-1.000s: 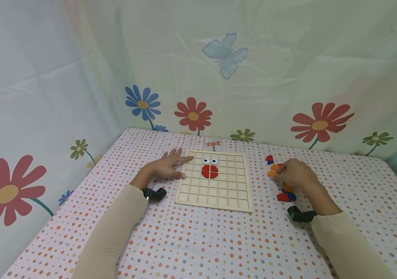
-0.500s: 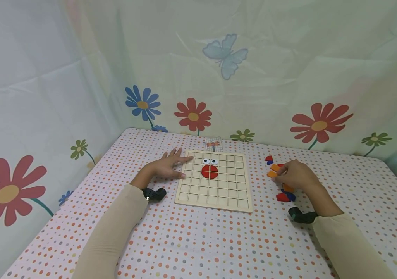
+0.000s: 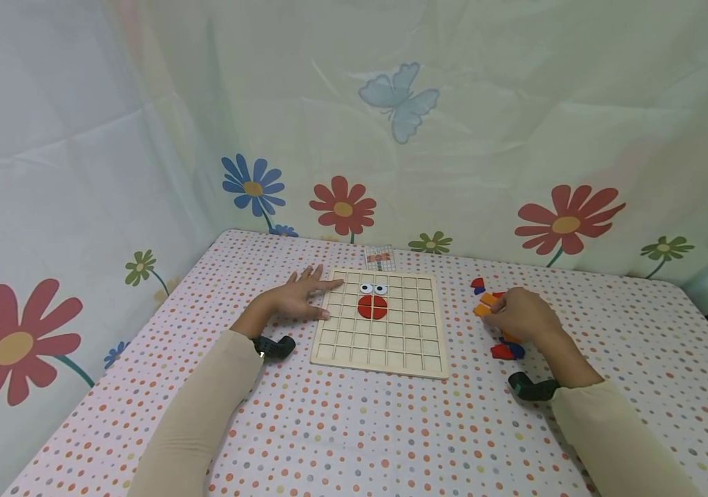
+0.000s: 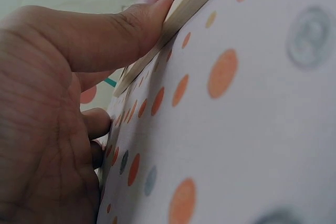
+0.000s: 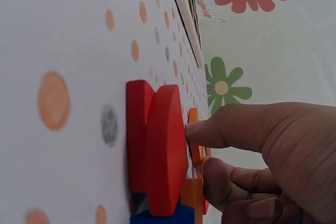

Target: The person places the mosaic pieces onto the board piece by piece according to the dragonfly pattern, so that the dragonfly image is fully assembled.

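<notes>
A wooden grid board (image 3: 354, 352) lies on the table, with two eye tiles (image 3: 374, 288) and a red disc of quarter pieces (image 3: 372, 307) in its cells. At its left edge rests my left hand (image 3: 294, 298), fingers spread, thumb and forefinger touching the rim; the left wrist view shows the thumb (image 4: 126, 30) against the board's side. Right of the board, my right hand (image 3: 524, 317) pinches at an orange tile (image 5: 195, 129) among loose pieces. Its fingertips partly hide the tile. Nearer the right wrist camera, red pieces (image 5: 165, 150) lean together beside a blue piece (image 5: 168, 217).
A small pattern card (image 3: 380, 258) lies behind the board. Red and blue pieces (image 3: 478, 284) lie beyond the right hand; more red and blue pieces (image 3: 505, 351) lie nearer. Behind the dotted table hangs a flowered curtain (image 3: 453, 152).
The right hand has shifted very slightly downward at the orange tiles, its fingers staying on them. The left hand keeps its place on the board's edge.
</notes>
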`<state>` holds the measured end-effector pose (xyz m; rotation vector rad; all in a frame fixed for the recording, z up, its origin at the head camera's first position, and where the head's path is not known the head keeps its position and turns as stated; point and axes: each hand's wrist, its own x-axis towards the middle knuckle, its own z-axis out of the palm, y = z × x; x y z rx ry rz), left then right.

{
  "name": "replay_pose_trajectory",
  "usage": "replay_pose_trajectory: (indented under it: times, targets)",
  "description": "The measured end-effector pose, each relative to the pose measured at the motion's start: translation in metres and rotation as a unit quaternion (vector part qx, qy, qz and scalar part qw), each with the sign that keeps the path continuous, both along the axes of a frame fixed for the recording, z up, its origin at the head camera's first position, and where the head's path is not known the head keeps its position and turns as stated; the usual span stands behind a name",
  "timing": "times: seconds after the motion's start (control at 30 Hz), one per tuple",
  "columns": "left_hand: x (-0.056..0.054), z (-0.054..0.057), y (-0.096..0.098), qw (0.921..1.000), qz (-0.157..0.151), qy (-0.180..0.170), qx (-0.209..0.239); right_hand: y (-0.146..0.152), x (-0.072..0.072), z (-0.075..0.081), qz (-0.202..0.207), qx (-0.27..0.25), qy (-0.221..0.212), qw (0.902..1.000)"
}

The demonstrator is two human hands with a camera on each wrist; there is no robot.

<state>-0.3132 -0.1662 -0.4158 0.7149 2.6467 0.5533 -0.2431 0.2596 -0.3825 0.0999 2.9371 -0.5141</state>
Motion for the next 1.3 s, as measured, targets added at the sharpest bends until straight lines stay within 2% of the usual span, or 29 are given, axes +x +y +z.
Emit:
replay_pose_trajectory:
  times: [0.23, 0.4, 0.63, 0.83, 1.0, 1.3]
  targets:
    - [0.001, 0.0, -0.002, 1.0, -0.004, 0.004, -0.001, -0.007, 0.0, 0.003, 0.006, -0.019, 0.004, 0.9998]
    - [0.0, 0.002, -0.003, 1.0, -0.009, 0.003, -0.001, -0.021, 0.004, 0.012, 0.058, -0.05, 0.017, 0.9969]
    - [-0.002, 0.001, -0.002, 0.9999, -0.013, 0.001, 0.001, -0.053, 0.004, 0.018, 0.129, -0.066, 0.039, 0.9888]
    - [-0.001, 0.001, -0.003, 0.9999, -0.012, -0.004, 0.009, -0.077, -0.007, 0.012, 0.145, -0.062, 0.017, 0.9873]
    - [0.0, 0.003, -0.002, 0.9999, -0.009, -0.004, 0.004, -0.094, -0.021, 0.012, 0.167, -0.027, 0.007, 0.9856]
    - [0.0, 0.003, -0.002, 0.9999, -0.01, -0.006, 0.009, -0.109, -0.044, 0.013, 0.217, 0.017, -0.005, 0.9761]
